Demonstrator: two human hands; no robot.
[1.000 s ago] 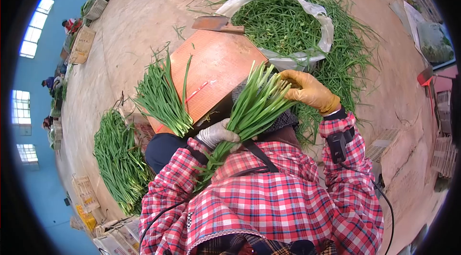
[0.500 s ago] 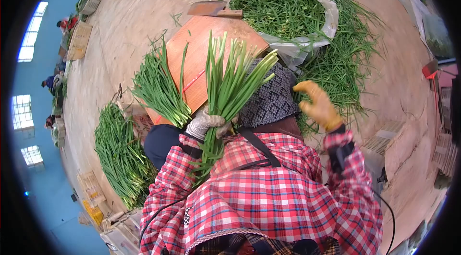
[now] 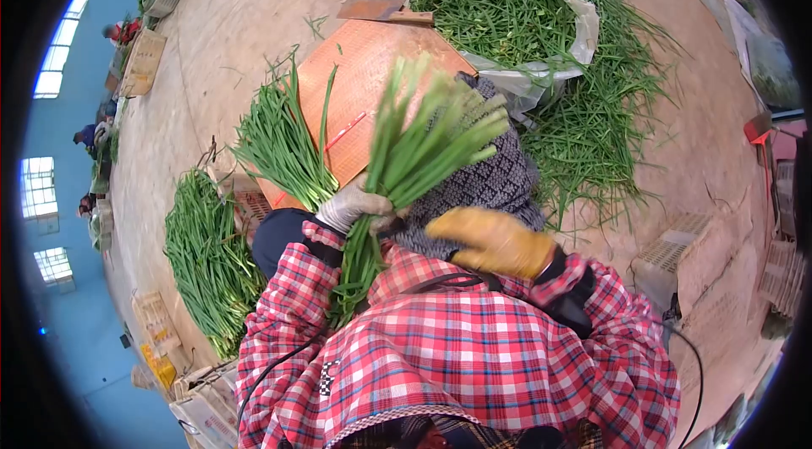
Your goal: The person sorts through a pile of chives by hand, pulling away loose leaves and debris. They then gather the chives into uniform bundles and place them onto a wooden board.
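My left hand (image 3: 355, 205), in a pale glove, is wrapped round a bunch of green stalks (image 3: 414, 149). The pale ends fan out up and to the right, blurred, and the leaves hang down over my checked sleeve. My right hand (image 3: 495, 242), in a yellow glove, is to the right of the bunch over my lap, apart from it; it is blurred, with fingers apart and nothing in them. Another bunch (image 3: 283, 145) lies on the left part of the orange board (image 3: 351, 68). A cleaver (image 3: 385, 9) rests at the board's far edge.
Beyond the board, a clear plastic bag (image 3: 584, 26) holds cut greens, with loose greens (image 3: 622, 102) around its right side. A large heap of stalks (image 3: 207, 263) lies at the left. Crates (image 3: 668, 254) stand at the right, and people (image 3: 89, 136) sit at the far left.
My right hand has moved left and down, from beside the loose greens to over my lap. The bunch in my left hand has shifted slightly right.
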